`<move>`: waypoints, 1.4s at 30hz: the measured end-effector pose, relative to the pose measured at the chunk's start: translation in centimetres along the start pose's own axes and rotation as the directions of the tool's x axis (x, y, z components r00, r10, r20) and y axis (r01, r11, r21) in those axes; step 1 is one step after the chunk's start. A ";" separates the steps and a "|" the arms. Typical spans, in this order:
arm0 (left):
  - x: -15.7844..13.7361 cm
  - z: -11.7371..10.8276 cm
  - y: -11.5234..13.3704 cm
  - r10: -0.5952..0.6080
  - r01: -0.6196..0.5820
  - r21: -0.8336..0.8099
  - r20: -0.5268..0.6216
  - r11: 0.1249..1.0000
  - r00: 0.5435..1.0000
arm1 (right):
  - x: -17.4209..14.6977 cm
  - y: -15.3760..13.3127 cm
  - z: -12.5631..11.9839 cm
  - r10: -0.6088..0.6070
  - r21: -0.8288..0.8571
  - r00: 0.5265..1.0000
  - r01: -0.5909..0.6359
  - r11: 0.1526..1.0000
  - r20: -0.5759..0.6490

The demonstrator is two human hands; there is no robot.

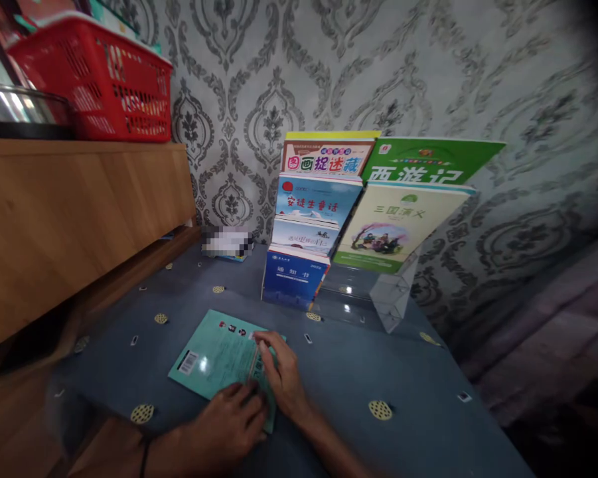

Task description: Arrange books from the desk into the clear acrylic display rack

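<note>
A teal book (214, 358) is lying on the near left part of a blue patterned worktop (358, 372), its barcode side facing up and its lettered spine running along the right; the left hand (231, 418), wearing a dark band (145, 458) at the wrist, is resting its bent fingers over the near edge beside the spine, half curled; the right hand (281, 372) is reaching over the book's right side, its fingers partly bent and touching the cover near the far right corner; whether either of the hands is gripping the book or merely pressing on it, I cannot tell. Farther off, right of the book, a clear display rack (393, 302) is standing on the worktop and holding books in overlapping tiers; a dark blue booklet (295, 275) is sitting lowest on its left side, with lighter blue covers rising behind it; on its right side a cream and green book (393, 229) is leaning in front of a bright green one (433, 159). A blurred-out stack (227, 243) is lying at the far left, by the patterned wall (273, 99); a wooden cabinet (89, 212) is standing along the left, bearing a red basket (114, 86) and a shiny metal bowl (22, 106).
</note>
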State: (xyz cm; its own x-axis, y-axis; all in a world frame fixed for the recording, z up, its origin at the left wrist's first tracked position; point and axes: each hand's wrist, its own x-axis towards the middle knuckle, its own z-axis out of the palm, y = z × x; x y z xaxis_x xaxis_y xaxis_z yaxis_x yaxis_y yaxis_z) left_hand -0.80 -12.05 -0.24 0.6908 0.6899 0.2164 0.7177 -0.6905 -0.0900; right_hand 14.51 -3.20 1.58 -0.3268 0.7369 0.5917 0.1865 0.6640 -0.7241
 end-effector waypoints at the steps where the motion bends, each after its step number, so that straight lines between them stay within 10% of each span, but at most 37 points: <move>1: 0.5 0.0 -0.4 -0.019 0.019 -0.064 0.000 0.998 1.000 | -0.1 0.4 0.2 0.045 -0.014 0.999 -0.045 0.999 0.020; 19: 1.6 3.3 -18.1 -0.551 0.561 -0.221 0.113 0.797 0.827 | -0.7 2.3 2.0 0.181 -0.507 0.893 0.060 0.860 0.412; 31: 0.5 3.6 -19.2 -0.631 0.595 -0.307 -0.021 0.743 0.776 | 2.9 1.5 1.6 0.401 -0.667 0.816 -0.025 0.744 0.416; 42: 0.3 3.8 -18.7 -0.696 0.634 -0.330 -0.108 0.699 0.710 | -1.7 0.0 0.5 0.452 -0.713 0.841 -0.120 0.691 0.297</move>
State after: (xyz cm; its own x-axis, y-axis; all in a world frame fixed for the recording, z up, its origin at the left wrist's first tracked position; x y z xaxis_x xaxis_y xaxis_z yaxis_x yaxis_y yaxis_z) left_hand -13.69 1.88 -2.20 -0.0180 0.9468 0.3212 0.9111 -0.1168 0.3954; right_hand 14.64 -4.54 0.38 -0.4654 0.8827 0.0651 0.8284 0.4603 -0.3191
